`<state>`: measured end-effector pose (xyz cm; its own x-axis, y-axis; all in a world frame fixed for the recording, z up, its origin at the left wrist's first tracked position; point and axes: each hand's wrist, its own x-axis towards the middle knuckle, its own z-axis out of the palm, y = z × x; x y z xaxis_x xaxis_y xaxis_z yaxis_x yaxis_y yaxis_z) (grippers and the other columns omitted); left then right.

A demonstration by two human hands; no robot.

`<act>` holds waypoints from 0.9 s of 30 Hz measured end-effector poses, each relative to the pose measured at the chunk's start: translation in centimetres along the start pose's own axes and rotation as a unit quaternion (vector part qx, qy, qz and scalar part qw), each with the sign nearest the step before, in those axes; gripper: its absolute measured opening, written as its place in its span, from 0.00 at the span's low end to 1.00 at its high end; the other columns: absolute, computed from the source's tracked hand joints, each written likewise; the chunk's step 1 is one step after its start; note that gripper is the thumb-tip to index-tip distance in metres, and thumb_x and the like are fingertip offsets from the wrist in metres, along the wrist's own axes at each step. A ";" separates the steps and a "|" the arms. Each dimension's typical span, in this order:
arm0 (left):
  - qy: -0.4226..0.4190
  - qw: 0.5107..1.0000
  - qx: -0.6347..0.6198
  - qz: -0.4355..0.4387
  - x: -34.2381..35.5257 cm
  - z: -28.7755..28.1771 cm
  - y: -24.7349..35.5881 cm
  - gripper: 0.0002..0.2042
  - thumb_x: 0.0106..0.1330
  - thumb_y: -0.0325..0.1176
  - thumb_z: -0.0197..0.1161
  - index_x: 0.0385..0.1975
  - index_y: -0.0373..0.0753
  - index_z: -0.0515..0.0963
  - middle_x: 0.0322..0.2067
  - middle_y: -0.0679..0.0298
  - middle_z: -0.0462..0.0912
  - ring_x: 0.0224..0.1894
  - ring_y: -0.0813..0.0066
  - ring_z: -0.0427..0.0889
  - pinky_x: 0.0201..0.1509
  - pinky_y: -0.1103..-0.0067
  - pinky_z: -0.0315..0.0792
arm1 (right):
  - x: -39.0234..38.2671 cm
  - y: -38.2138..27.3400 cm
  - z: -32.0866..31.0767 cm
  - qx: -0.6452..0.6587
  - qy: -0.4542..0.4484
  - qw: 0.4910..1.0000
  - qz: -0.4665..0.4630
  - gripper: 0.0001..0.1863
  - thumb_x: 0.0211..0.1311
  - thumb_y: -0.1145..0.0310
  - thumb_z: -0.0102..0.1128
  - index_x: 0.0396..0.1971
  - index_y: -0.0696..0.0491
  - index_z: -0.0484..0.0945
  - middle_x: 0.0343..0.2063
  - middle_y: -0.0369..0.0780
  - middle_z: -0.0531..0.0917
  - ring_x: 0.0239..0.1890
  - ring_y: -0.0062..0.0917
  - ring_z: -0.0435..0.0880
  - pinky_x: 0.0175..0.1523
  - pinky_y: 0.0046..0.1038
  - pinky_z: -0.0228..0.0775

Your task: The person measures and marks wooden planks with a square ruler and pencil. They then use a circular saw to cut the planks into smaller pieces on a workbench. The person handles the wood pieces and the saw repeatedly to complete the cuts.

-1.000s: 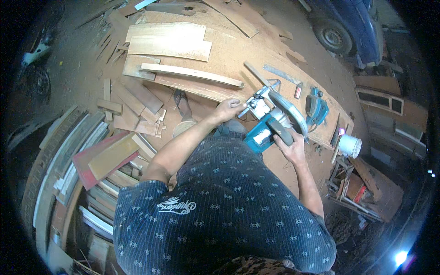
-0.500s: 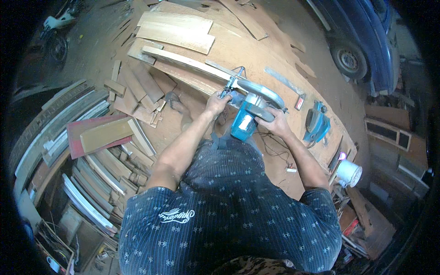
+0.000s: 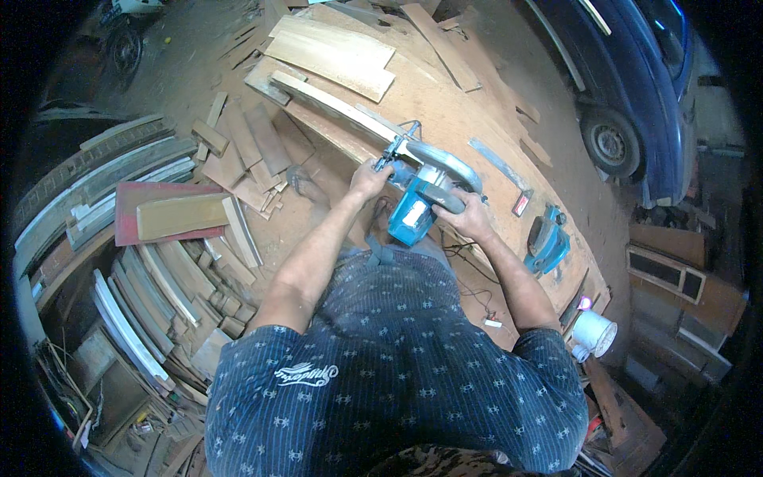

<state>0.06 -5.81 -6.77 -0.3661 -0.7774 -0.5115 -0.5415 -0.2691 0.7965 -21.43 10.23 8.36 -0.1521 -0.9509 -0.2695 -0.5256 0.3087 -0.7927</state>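
A teal circular saw (image 3: 412, 215) rests at the near edge of the wooden workbench, over the end of a long narrow board (image 3: 338, 107). My right hand (image 3: 469, 216) is wrapped round the saw's dark rear handle. At the front of the saw, my left hand (image 3: 370, 180) grips the metal base by its guide clamp; the fingertips are partly hidden. The blade sits under its rounded guard and cannot be seen. A metal straightedge (image 3: 497, 163) lies beyond the saw, and a teal hand planer (image 3: 547, 238) is to its right.
Pale planks (image 3: 330, 52) lie on the dusty bench (image 3: 445, 103). Stacked timber (image 3: 151, 294) and a red panel (image 3: 127, 215) fill the left side. A cable (image 3: 477, 294) hangs below the saw. At right are a white bucket (image 3: 594, 332) and a blue car (image 3: 628, 87).
The saw, held in both hands, has shifted slightly left along the board. My view has turned a little, so the bench and the things round it appear displaced.
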 end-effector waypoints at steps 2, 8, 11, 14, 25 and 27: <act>-0.005 1.000 -0.009 0.014 0.7 -0.3 -1.3 0.27 0.59 0.53 0.68 0.43 0.32 0.81 0.42 0.46 0.87 0.49 0.54 0.85 0.55 0.66 0.75 | 0.3 -1.0 0.2 -0.004 -0.003 1.000 -0.005 0.20 0.53 0.58 0.75 0.40 0.58 0.86 0.32 0.47 0.89 0.37 0.32 0.88 0.46 0.33 0.77; -0.014 1.000 0.024 0.006 1.1 -0.3 -1.1 0.28 0.60 0.55 0.68 0.45 0.32 0.80 0.45 0.45 0.86 0.52 0.49 0.84 0.57 0.64 0.75 | 0.4 -0.3 0.9 -0.026 0.026 0.999 -0.006 0.18 0.53 0.60 0.75 0.38 0.58 0.86 0.30 0.48 0.88 0.34 0.31 0.88 0.44 0.33 0.77; -0.029 0.999 0.032 0.005 0.8 -0.8 -0.9 0.28 0.61 0.55 0.67 0.46 0.33 0.79 0.46 0.44 0.85 0.53 0.48 0.83 0.58 0.63 0.74 | 0.5 -1.1 0.9 -0.032 0.021 0.999 0.006 0.18 0.53 0.61 0.74 0.38 0.58 0.85 0.30 0.49 0.88 0.34 0.33 0.88 0.44 0.34 0.77; -0.041 0.998 0.049 0.003 0.9 -1.5 -0.5 0.28 0.61 0.55 0.67 0.48 0.34 0.79 0.47 0.45 0.85 0.53 0.49 0.83 0.58 0.63 0.74 | 0.8 -1.2 1.4 -0.073 0.039 0.996 -0.013 0.17 0.53 0.62 0.74 0.39 0.57 0.85 0.31 0.49 0.88 0.34 0.36 0.88 0.43 0.35 0.77; -0.014 0.999 0.025 0.015 1.3 -2.8 -1.2 0.28 0.59 0.54 0.69 0.47 0.35 0.81 0.44 0.47 0.87 0.50 0.50 0.85 0.55 0.63 0.76 | 1.8 -3.0 2.7 -0.116 0.037 0.992 0.014 0.16 0.52 0.62 0.73 0.37 0.56 0.86 0.30 0.48 0.87 0.34 0.39 0.88 0.43 0.36 0.77; -0.015 1.000 0.016 0.014 1.4 -3.5 -0.9 0.27 0.58 0.55 0.70 0.46 0.35 0.81 0.43 0.47 0.87 0.49 0.50 0.86 0.54 0.63 0.77 | 2.1 -3.3 3.1 -0.113 0.041 0.993 0.012 0.16 0.51 0.62 0.73 0.37 0.55 0.86 0.31 0.48 0.87 0.35 0.40 0.88 0.43 0.36 0.77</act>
<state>2.69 -8.65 -7.12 -0.4027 -0.7672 -0.4992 -0.5541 -0.2298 0.8001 -17.43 7.27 8.69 -0.2299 -0.9447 -0.2341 -0.6937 0.3277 -0.6414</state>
